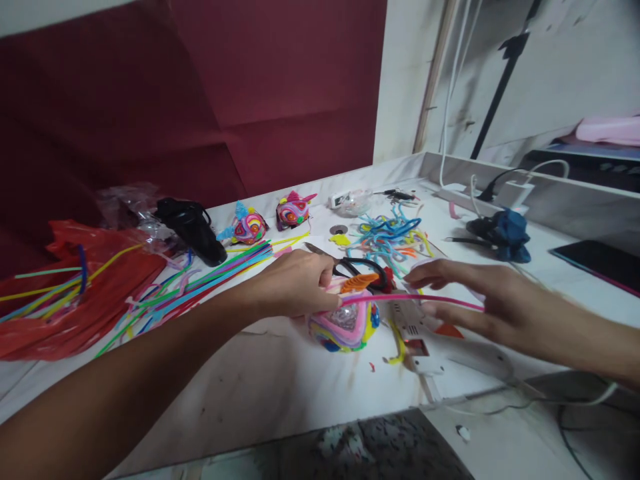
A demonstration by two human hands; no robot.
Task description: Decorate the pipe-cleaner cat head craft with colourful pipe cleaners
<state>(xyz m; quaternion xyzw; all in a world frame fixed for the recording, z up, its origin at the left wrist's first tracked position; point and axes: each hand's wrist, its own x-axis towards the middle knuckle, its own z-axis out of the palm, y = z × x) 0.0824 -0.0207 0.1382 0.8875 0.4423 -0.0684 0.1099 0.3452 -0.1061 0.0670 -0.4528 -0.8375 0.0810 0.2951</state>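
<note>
My left hand is closed on a round ornament covered in pink, yellow, green and blue strips, with an orange piece on its top. From the ornament a pink pipe cleaner stretches right to my right hand. The fingers of my right hand are apart, and the strip's far end passes by its palm near the thumb. Black-handled scissors lie just behind the ornament.
Colored pipe cleaners and a red plastic bag lie at left. Two decorated balls stand behind. Tangled blue strips lie at centre right. A power strip, dark blue object and phone are at right.
</note>
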